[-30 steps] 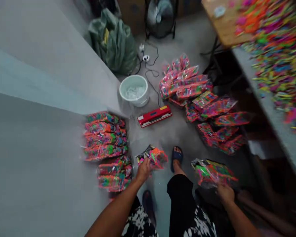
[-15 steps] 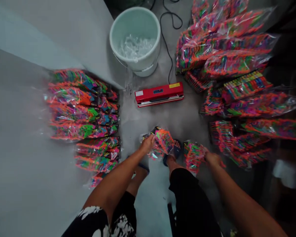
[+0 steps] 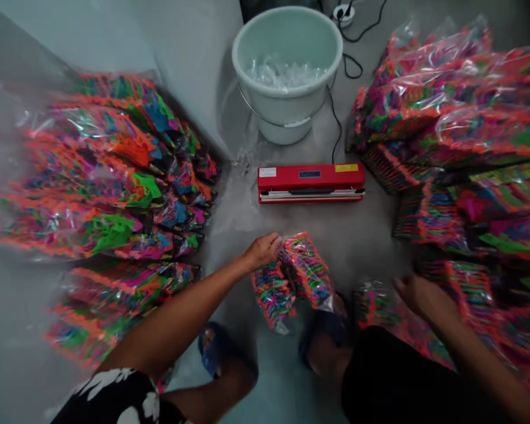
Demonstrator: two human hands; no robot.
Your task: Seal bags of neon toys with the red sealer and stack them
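Note:
My left hand [image 3: 263, 251] is closed on the gathered clear plastic of two bags, which hang side by side above the floor between my feet. One bright multicoloured bag [image 3: 310, 268] hangs to the right, and another bag [image 3: 274, 294] to the left. Rows of small pieces with orange edges fill both. My right hand [image 3: 417, 293] is smeared by motion at the right, over a similar bag [image 3: 377, 306] by my knee. Its fingers look curled, but whether they grip any plastic cannot be made out.
A red bag sealer [image 3: 311, 176] lies ahead on the floor, its cord [image 3: 337, 126] running back to a white socket [image 3: 344, 15]. Behind it stands a pale bucket [image 3: 287, 112] with clear plastic inside. Filled bags [image 3: 115, 153] line the left wall; more filled bags [image 3: 463, 112] are piled at right.
The view has shifted, so everything appears larger and the piles nearer. The bags in my left hand now hang apart, showing both. My right hand has moved slightly upward from the bag beside it.

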